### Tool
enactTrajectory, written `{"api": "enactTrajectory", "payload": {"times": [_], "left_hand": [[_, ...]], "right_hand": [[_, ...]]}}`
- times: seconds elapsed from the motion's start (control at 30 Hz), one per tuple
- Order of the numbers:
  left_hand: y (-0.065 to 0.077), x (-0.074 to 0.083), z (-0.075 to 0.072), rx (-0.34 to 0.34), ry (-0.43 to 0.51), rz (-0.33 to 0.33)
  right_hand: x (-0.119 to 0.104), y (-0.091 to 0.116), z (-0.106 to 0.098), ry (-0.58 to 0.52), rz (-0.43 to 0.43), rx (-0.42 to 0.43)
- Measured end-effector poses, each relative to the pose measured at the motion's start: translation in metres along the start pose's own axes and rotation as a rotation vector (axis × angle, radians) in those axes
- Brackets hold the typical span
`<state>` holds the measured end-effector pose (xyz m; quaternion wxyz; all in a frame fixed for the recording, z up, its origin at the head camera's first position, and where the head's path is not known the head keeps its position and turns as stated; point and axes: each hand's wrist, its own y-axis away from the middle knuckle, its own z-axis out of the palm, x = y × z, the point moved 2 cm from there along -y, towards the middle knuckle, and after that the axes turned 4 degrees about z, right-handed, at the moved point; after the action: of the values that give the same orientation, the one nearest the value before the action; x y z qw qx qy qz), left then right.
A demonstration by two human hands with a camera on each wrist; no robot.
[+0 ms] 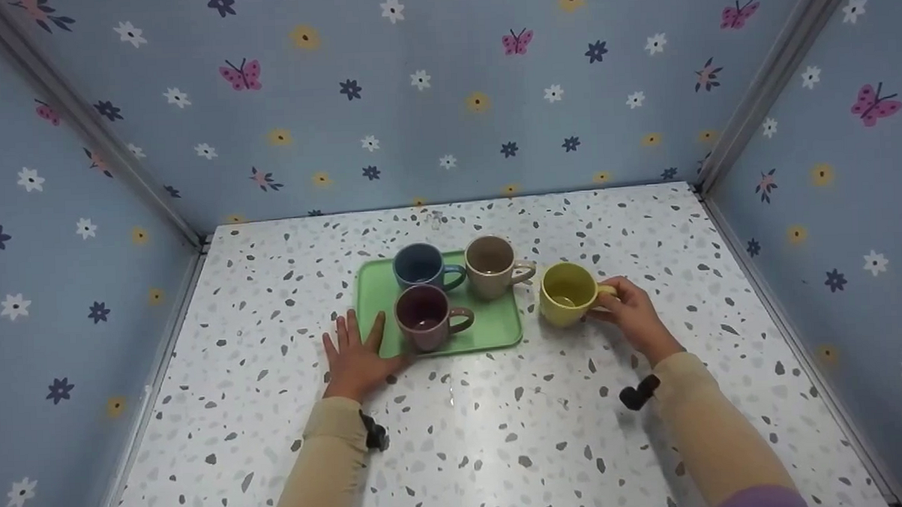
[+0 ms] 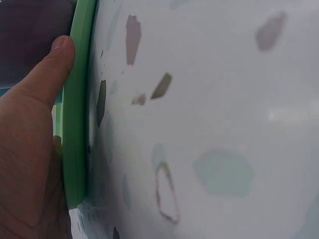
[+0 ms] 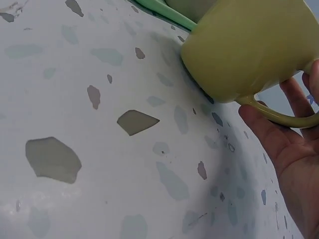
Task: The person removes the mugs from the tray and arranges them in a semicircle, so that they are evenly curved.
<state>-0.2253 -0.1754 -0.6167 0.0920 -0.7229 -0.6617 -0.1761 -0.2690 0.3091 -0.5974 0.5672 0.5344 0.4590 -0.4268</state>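
A yellow mug (image 1: pixel 565 298) is right of the green tray (image 1: pixel 499 330), and my right hand (image 1: pixel 637 318) grips it by its handle. In the right wrist view the mug (image 3: pixel 244 50) is close over the speckled table, fingers around the handle (image 3: pixel 284 118). On the tray stand a blue mug (image 1: pixel 415 266), a beige mug (image 1: pixel 489 267) and a maroon mug (image 1: pixel 423 322), handles all toward the right. My left hand (image 1: pixel 361 362) rests at the tray's front left corner with its fingers spread. The left wrist view shows the thumb (image 2: pixel 55 64) lying along the tray's rim (image 2: pixel 75 149).
The white speckled table (image 1: pixel 488 447) reaches back to a blue wall (image 1: pixel 446 118) with flowers and butterflies. Similar panels (image 1: pixel 831 195) stand at both sides, joined by grey corner posts (image 1: pixel 768 85).
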Motion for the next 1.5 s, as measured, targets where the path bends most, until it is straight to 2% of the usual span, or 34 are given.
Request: {"api": "enactTrajectory", "payload": {"times": [0.5,0.87,1.17,1.3,1.5], "left_hand": [[0.001,-0.001,0.001,0.009,-0.025,0.003],[-0.001,-0.002,0.003,0.006,-0.038,0.007],[0.000,-0.001,0.001,0.014,-0.047,0.010],[-0.001,-0.004,0.003,0.018,-0.044,0.015],[-0.003,-0.007,0.007,-0.013,-0.045,0.015]], "right_hand": [[0.000,-0.007,-0.004,0.010,0.029,0.049],[-0.014,-0.028,-0.005,0.080,0.078,0.126],[-0.018,-0.044,-0.005,0.030,0.101,0.167],[-0.019,-0.050,-0.002,0.010,0.088,0.178],[-0.018,-0.054,-0.002,0.078,0.067,0.206]]}}
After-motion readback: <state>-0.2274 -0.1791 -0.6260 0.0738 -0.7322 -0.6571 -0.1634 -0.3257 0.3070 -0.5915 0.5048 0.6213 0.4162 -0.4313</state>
